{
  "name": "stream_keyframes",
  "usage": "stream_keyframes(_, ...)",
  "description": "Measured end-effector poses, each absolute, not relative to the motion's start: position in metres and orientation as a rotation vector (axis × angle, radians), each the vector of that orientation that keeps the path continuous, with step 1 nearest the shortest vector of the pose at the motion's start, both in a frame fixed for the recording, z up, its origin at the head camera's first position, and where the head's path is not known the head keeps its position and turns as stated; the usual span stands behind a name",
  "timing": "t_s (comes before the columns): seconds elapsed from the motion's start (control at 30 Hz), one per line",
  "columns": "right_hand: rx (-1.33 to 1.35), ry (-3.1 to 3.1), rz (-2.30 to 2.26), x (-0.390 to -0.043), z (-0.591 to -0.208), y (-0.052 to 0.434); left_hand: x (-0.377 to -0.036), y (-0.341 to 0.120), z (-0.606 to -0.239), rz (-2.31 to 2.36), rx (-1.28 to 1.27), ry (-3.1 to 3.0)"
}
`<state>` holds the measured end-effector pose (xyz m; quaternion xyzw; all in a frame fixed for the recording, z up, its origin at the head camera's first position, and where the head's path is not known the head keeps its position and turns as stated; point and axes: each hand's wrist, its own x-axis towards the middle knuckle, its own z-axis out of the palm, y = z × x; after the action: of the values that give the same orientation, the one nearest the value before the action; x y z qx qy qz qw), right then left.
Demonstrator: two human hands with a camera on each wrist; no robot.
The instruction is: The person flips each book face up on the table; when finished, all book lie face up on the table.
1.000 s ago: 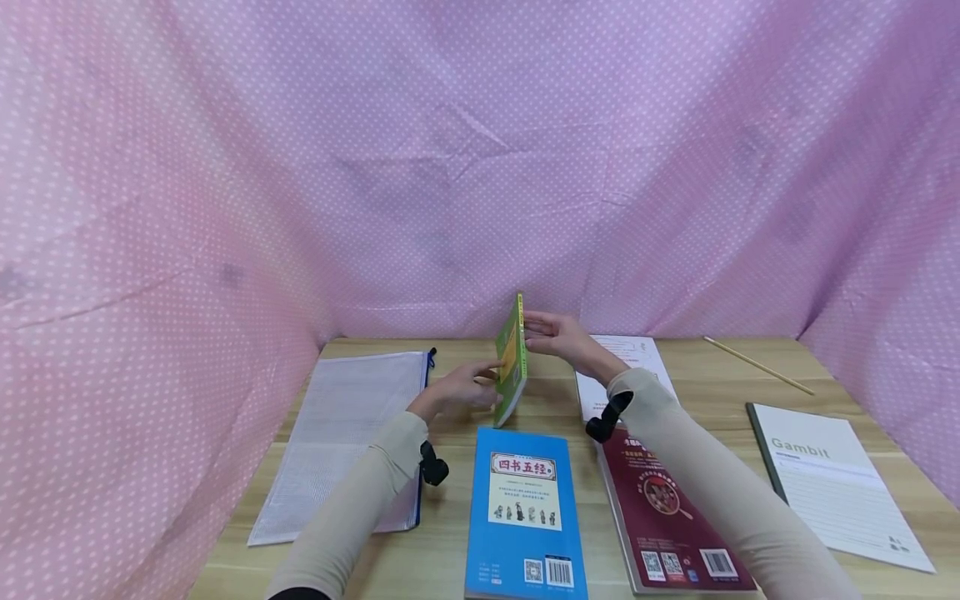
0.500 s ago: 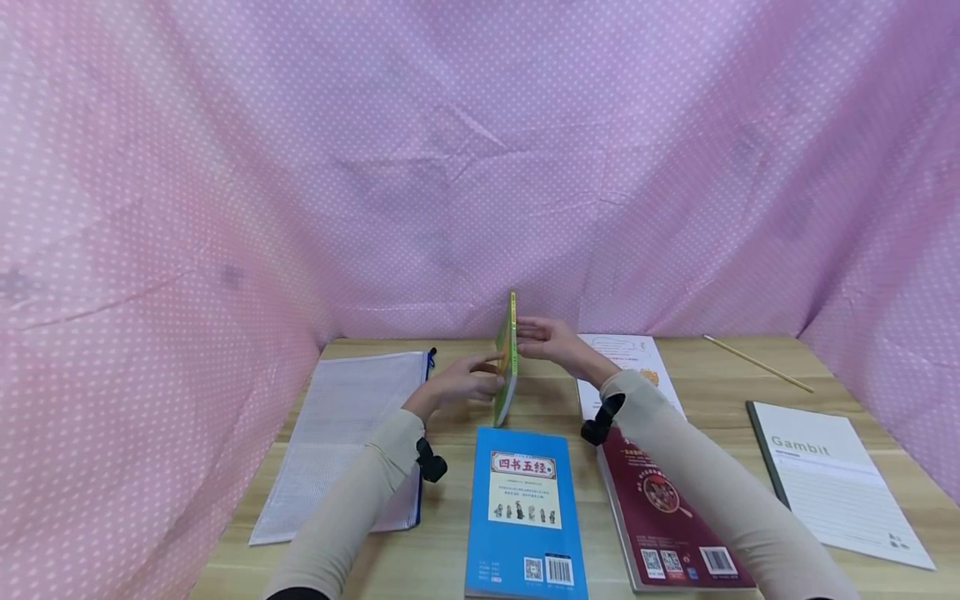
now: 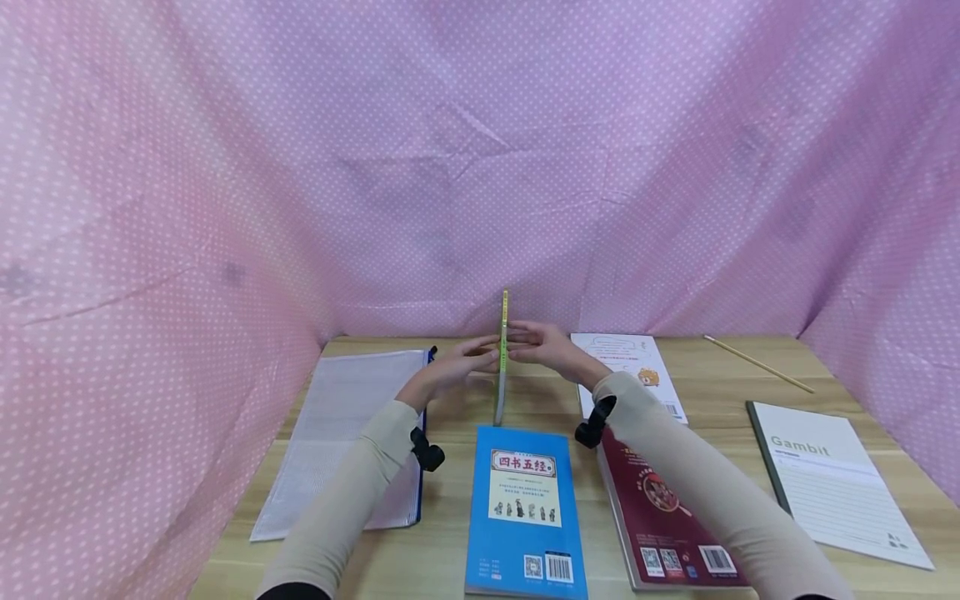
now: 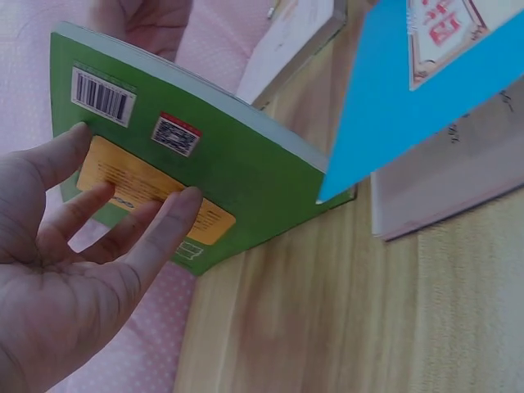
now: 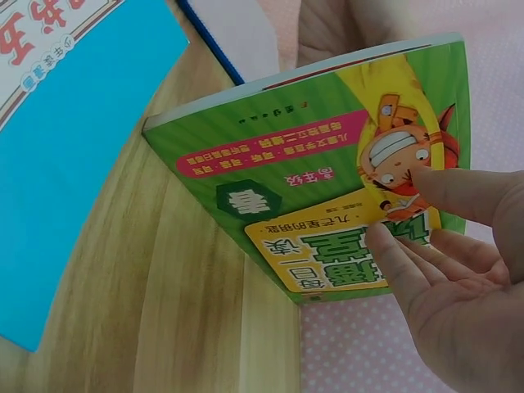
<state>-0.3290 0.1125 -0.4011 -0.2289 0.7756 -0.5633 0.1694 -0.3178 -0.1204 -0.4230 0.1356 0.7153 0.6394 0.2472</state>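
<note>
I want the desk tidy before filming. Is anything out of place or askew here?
Only the green book: it stands on edge between the left hand and right hand, both pressing flat. The other books lie flat.

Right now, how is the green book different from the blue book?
The green book stands upright on its edge; the blue book lies flat on the table. The left hand and right hand press the green book's covers; nothing touches the blue book. Both show barcodes.

Both arms wear long beige sleeves (image 3: 352, 492) with snug cuffs; a small black strap-mounted device (image 3: 426, 451) sits at each wrist, below bare hands (image 3: 450, 372).
</note>
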Motion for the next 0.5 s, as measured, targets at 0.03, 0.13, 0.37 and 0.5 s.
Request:
stream_keyframes(0.03, -0.646, 2.21, -1.594, -0.329, -0.401, 0.111, -0.319, -0.121, -0.422, 1.755, 0.374, 1.937)
stream_keyframes(0.13, -0.633, 2.235, -1.568, -0.329, -0.403, 0.109, -0.322, -0.123, -0.42, 1.756, 0.378, 1.944)
stream_keyframes(0.37, -0.649, 2.258, -1.516, -0.329, -0.411, 0.104, -0.324, -0.129, -0.416, 1.769, 0.368, 1.96)
stream_keyframes(0.5, -0.654, 2.245, -1.52, -0.329, -0.414, 0.102, -0.324, -0.132, -0.413, 1.774, 0.396, 1.966)
